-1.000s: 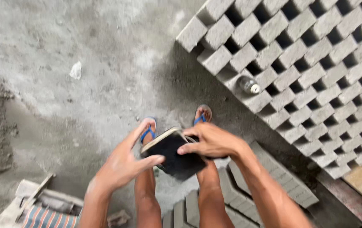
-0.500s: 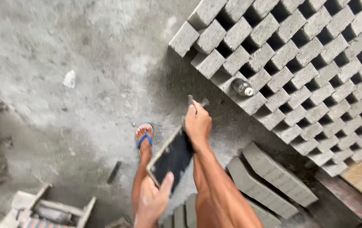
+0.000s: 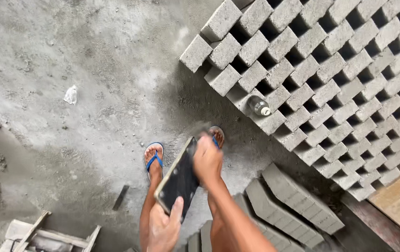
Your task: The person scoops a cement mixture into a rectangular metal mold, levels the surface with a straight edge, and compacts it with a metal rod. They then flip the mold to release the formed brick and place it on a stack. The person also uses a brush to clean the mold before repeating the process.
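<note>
Looking straight down here: both hands are clamped on a flat dark board (image 3: 179, 178), tilted up on edge, sitting lower centre of the frame right over the person's legs. The left hand (image 3: 165, 227) has it from the bottom end, thumb pressed up across the dark face, and the right hand (image 3: 207, 159) is wrapped over the top right edge, so the hands are apart, one at each end of the board. Below them you can see two feet in blue flip-flops (image 3: 154, 159) on the wet grey concrete floor (image 3: 92, 56); the right foot is mostly hidden behind the right hand. Upper right of the frame is filled by a big stack of grey concrete blocks (image 3: 330, 70) laid in a diagonal checker pattern with gaps between them, and a small clear bottle with a white cap (image 3: 259, 106) lies on the near edge of that stack. Lower right, just beside the legs, a few long concrete blocks (image 3: 298, 198) lie on their sides. A scrap of white litter (image 3: 71, 94) lies on the floor at left, a small dark stick (image 3: 120, 197) lies near the left foot, and a wooden frame (image 3: 46, 233) sits in the bottom left corner.
</note>
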